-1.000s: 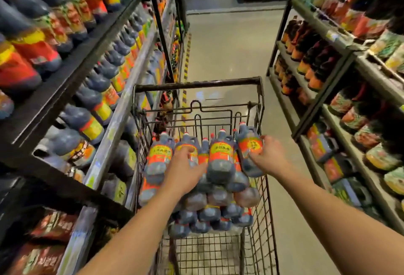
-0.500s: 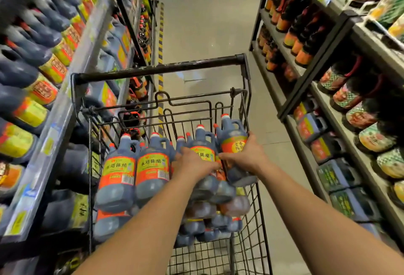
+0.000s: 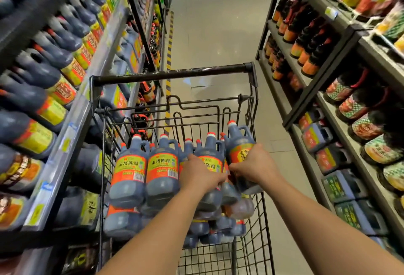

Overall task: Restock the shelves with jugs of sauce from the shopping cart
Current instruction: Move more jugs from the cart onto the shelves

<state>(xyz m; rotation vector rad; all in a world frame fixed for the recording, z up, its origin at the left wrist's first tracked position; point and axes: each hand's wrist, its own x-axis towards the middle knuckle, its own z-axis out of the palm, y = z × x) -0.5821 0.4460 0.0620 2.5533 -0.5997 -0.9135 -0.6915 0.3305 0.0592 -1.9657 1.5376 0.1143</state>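
Note:
A black wire shopping cart (image 3: 175, 73) stands in the aisle, piled with several dark sauce jugs with red caps and orange-yellow labels. My left hand (image 3: 200, 175) grips one jug (image 3: 209, 150) in the upper row of the pile. My right hand (image 3: 254, 166) grips the rightmost jug (image 3: 238, 141), which is tilted and raised a little above its neighbours. Two more jugs (image 3: 129, 174) stand upright at the left of the pile.
The left shelves (image 3: 72, 135) run close beside the cart, packed with similar dark jugs. The right shelves (image 3: 323, 82) hold bottles and boxed jugs. Pale floor (image 3: 214, 34) stretches ahead, with a yellow-black striped line along the left.
My right hand has lifted and tilted the rightmost jug slightly. My left hand has closed on the neighbouring jug. The view has shifted a little to the left.

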